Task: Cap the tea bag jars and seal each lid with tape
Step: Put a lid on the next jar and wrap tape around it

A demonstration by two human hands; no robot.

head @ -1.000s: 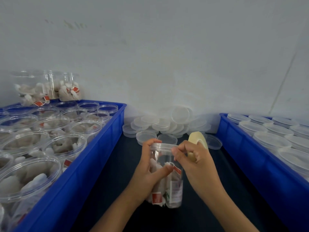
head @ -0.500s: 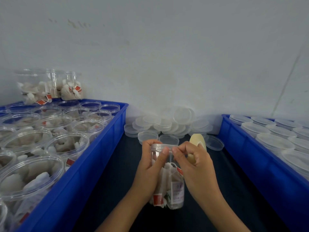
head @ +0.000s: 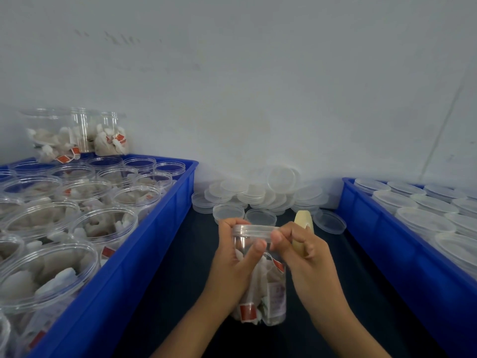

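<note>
Jar (head: pixel 268 293) steadied upright on surface (head: pixel 180 280) in left hand (head: pixel 232 264) grip; right hand (head: pixel 307 257), grasping tape roll (head: pixel 302 228), pinches at lid (head: pixel 254 229), likely to seal.

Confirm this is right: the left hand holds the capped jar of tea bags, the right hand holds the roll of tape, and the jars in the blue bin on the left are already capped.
One thing is wrong. The head view shows the jars in the left blue bin are open, with no lids. The rest stands: the left hand holds the capped jar and the right hand holds the roll of tape.
</note>
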